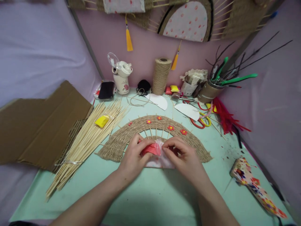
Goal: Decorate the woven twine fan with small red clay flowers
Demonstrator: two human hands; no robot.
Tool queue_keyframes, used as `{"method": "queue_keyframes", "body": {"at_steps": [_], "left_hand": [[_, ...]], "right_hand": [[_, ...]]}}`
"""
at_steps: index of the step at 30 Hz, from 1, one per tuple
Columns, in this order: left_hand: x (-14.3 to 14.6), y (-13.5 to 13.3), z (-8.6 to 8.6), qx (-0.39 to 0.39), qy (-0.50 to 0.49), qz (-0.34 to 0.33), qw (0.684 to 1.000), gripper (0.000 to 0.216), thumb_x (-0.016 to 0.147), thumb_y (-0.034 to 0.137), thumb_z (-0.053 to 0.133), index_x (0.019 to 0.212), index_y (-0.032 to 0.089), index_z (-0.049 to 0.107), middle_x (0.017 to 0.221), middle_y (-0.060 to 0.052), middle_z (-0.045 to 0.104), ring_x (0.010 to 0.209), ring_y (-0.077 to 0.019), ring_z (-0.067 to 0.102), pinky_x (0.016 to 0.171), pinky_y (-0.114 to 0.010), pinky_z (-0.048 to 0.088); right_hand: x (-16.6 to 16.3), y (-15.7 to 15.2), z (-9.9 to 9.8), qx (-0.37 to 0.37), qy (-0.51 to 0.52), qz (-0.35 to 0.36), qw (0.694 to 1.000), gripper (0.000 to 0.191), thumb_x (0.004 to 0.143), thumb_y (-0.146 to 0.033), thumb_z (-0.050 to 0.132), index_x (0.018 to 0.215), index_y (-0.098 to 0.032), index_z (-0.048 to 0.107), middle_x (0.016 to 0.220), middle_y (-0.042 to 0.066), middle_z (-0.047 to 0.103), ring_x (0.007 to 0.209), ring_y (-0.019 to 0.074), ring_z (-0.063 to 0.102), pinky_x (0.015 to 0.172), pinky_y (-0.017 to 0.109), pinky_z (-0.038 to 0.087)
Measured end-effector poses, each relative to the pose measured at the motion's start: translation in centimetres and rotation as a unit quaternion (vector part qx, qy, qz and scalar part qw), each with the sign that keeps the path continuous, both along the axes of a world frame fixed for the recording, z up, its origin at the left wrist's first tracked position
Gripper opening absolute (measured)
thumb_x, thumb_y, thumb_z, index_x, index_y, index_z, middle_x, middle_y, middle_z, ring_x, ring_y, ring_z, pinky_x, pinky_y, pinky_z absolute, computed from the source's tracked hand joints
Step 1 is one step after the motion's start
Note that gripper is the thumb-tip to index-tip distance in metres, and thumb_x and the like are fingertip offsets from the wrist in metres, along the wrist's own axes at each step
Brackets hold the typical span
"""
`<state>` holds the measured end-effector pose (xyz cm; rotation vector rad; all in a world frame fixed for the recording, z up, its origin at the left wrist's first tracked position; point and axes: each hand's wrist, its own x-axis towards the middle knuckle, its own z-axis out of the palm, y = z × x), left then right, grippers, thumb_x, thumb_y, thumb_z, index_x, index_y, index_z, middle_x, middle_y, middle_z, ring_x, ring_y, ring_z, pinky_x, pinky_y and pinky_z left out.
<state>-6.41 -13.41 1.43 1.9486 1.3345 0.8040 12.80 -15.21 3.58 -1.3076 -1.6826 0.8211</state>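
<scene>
A red-pink packet with a clear plastic end is held above the lower middle of a woven twine fan. My left hand is closed on its coloured part, thumb in front. With thumb and forefinger, my right hand pinches at the clear plastic end. Several red flowers with yellow centres, one of them a red flower, sit on the fan's broad band. Thin sticks cross the gap inside that band. Partly hidden below my hands lies a white half-round piece with pink spots.
Left stand a bundle of thin wooden sticks, a yellow packet on it, and cardboard. Behind are a twine spool and white half-round pieces. Scissors and a flower-patterned glue gun lie right.
</scene>
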Motion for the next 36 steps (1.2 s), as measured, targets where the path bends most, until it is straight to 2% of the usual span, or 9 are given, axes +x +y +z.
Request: {"method": "queue_keyframes", "body": {"at_steps": [8,15,19,23,30,36], "left_hand": [[-0.06,0.01,-0.21,0.120,0.048,0.002,0.992,0.031,0.083,0.007,0.058,0.107,0.024,0.068,0.085,-0.001,0.043,0.084,-0.0172,0.046,0.074,-0.030,0.041],[0.13,-0.25,-0.63,0.220,0.099,-0.009,0.970,0.017,0.090,0.017,0.058,0.105,0.020,0.066,0.084,-0.002,0.041,0.081,-0.0174,0.041,0.070,-0.029,0.038],[0.21,-0.47,-0.71,0.230,0.117,-0.016,0.966,0.016,0.090,0.020,0.060,0.105,0.020,0.066,0.084,-0.002,0.042,0.081,-0.0176,0.040,0.069,-0.029,0.037],[0.12,-0.63,-0.53,0.230,0.102,-0.019,0.968,0.016,0.089,0.019,0.062,0.104,0.020,0.066,0.083,-0.002,0.042,0.081,-0.0174,0.041,0.070,-0.029,0.038],[0.15,-0.56,-0.24,0.244,0.095,-0.018,0.965,0.015,0.088,0.016,0.061,0.101,0.020,0.068,0.081,-0.002,0.043,0.079,-0.0168,0.041,0.068,-0.029,0.038],[0.11,-0.59,0.00,0.228,0.102,-0.049,0.967,0.015,0.091,0.019,0.056,0.098,0.020,0.069,0.081,-0.003,0.047,0.078,-0.0168,0.042,0.067,-0.029,0.039]], "right_hand": [[0.08,-0.02,-0.01,0.008,-0.023,-0.024,0.999,0.012,0.088,-0.017,0.057,0.079,-0.020,0.064,0.079,0.000,0.061,0.069,0.0112,0.055,0.060,0.023,0.040],[-0.18,0.01,-0.28,-0.020,-0.049,-0.013,0.999,0.012,0.086,-0.015,0.057,0.077,-0.021,0.063,0.077,-0.001,0.061,0.069,0.0116,0.055,0.061,0.023,0.041],[-0.52,-0.05,-0.57,-0.039,-0.029,0.013,0.999,0.010,0.087,-0.018,0.060,0.079,-0.021,0.066,0.079,-0.001,0.062,0.070,0.0117,0.056,0.061,0.023,0.041],[-0.58,0.00,-0.77,-0.031,-0.016,0.002,0.999,0.011,0.087,-0.018,0.060,0.080,-0.022,0.068,0.080,0.000,0.060,0.072,0.0120,0.056,0.062,0.023,0.041],[-0.45,-0.17,-0.48,-0.035,-0.051,0.016,0.998,0.015,0.087,-0.015,0.059,0.074,-0.021,0.064,0.076,-0.001,0.058,0.072,0.0119,0.054,0.063,0.023,0.039],[-0.57,-0.03,-0.32,-0.045,-0.058,-0.008,0.997,0.012,0.082,-0.016,0.062,0.071,-0.021,0.060,0.073,-0.002,0.058,0.067,0.0121,0.052,0.060,0.024,0.038]]}}
